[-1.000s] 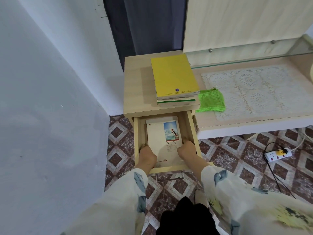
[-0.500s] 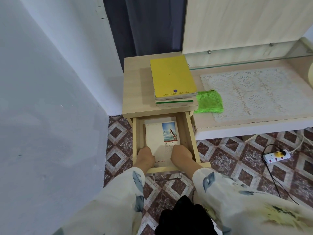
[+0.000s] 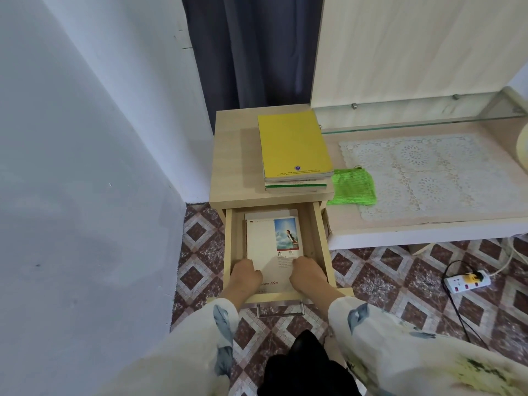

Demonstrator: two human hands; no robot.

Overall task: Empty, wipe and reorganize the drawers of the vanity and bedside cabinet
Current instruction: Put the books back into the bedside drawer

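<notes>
The bedside cabinet [image 3: 237, 161] has its top drawer [image 3: 320, 232] pulled out. Inside it lies a white book [image 3: 268, 241] with a small picture on the cover, and another book's edge shows underneath. My left hand [image 3: 245, 277] grips the book's near left corner with curled fingers. My right hand [image 3: 307, 274] grips the near right corner the same way. The fingertips are hidden below the book's edges. A stack of books with a yellow one [image 3: 294, 144] on top sits on the cabinet. A green cloth [image 3: 353, 187] lies on the vanity top [image 3: 428, 224].
A white wall stands close on the left and a dark curtain [image 3: 251, 52] hangs behind the cabinet. A lace mat [image 3: 423, 172] covers the vanity. On the tiled floor at the right lies a power strip [image 3: 468, 284] with a black cable. The drawer's metal handle [image 3: 280, 311] sticks out toward me.
Both hands have slid a little inward on the near end of the white book. The book is still in the drawer.
</notes>
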